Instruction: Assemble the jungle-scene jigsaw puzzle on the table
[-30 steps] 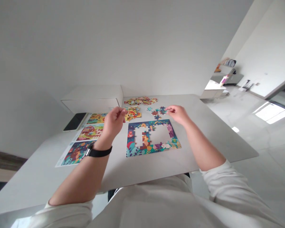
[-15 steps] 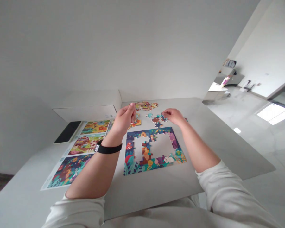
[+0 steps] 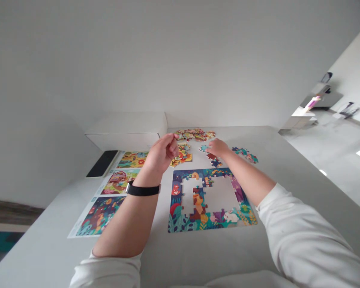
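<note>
A partly assembled puzzle (image 3: 180, 222) lies on the table, its coloured border around two bare gaps. My left hand (image 3: 165, 151) is closed above the table, beside the yellow puzzle pieces (image 3: 184, 154); whatever its fingers hold, if anything, is hidden. Beyond the puzzle, my right hand (image 3: 218, 147) reaches down at a small group of loose pieces, next to a light teal piece (image 3: 203, 148). Its fingers are bent, and what they touch is too small to make out. Dark blue and brown pieces (image 3: 215, 161) lie just below this hand.
Picture sheets (image 3: 108, 188) lie at the left beside a black phone (image 3: 102, 164). A white box (image 3: 123, 140) stands behind them. A heap of yellow and red pieces (image 3: 195, 134) is near the wall, and teal and blue pieces (image 3: 246, 154) lie at the right.
The view has swung left, so the table things appear farther right. My right hand has moved left over the loose pieces, uncovering the teal and blue pile. My left hand stays closed.
</note>
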A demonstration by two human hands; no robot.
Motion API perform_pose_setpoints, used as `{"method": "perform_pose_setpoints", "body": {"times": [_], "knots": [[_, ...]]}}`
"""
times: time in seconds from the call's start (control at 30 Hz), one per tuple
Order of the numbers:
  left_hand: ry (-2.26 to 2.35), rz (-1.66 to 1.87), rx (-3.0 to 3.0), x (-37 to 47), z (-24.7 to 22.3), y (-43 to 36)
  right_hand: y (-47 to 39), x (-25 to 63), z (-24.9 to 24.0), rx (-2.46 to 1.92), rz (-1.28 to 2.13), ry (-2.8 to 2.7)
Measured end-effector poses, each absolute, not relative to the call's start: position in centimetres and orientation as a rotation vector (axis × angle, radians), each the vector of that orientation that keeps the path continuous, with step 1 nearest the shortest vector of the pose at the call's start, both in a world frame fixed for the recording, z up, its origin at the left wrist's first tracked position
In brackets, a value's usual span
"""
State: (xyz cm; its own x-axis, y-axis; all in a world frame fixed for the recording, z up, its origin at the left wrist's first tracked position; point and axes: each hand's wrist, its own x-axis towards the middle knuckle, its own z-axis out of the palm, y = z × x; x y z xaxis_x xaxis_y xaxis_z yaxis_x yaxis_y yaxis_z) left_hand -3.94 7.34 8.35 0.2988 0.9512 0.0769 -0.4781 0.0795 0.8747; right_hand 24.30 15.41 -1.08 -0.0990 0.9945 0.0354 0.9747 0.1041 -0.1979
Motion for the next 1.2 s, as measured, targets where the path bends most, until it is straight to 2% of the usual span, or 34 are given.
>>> {"method": "perform_pose_setpoints", "body": {"times": [0.13,0.37,0.73,0.9,1.03,1.2], "knots": [[0.589,1.156,0.94,-3.9,8.2,7.3,16.1,23.2,-2.6,-2.11,0.183,-2.103],[0.587,1.13,0.923,-3.4,8.6,6.8,15.7,23.1,-3.1,-1.866,0.301,-1.884],[0.54,1.051,0.922,-2.5,10.0,2.7,7.8,22.7,1.3,-1.388,0.964,-1.578],[0.577,0.976,0.936,-1.7,10.2,-1.4,1.3,23.2,3.4,-1.165,1.056,-1.499],[0.533,0.954,0.928,-0.9,8.0,-4.1,-3.1,23.9,3.5,-1.135,1.067,-1.447],[0.652,0.998,1.036,-0.4,3.2,-4.5,-5.7,24.5,1.1,-1.149,1.109,-1.34]]}}
